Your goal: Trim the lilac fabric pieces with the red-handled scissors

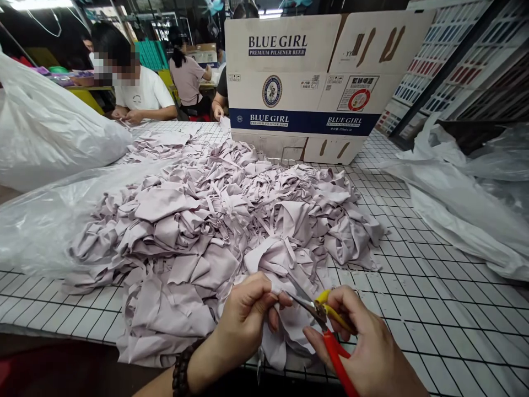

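Observation:
My left hand (253, 309), with a dark beaded bracelet (181, 368) at the wrist, pinches a pale lilac fabric piece (275, 346) near the table's front edge. Part of that piece hangs below my fingers. In my right hand (363, 336) are scissors (320, 311) with yellow and red handles. Their blades are parted and point left, with the tips close to my left fingertips. Whether the blades touch the fabric I cannot tell. Just beyond both hands lies a large heap of the same lilac fabric pieces (223, 204), some with thin straps.
A large Blue Girl beer carton (289, 66) stands behind the heap on the grid-patterned table (430, 309). White plastic bags (49, 121) bulge at the left, and another white bag (467, 204) lies at the right. Across the table a person in a white shirt (144, 91) handles something small.

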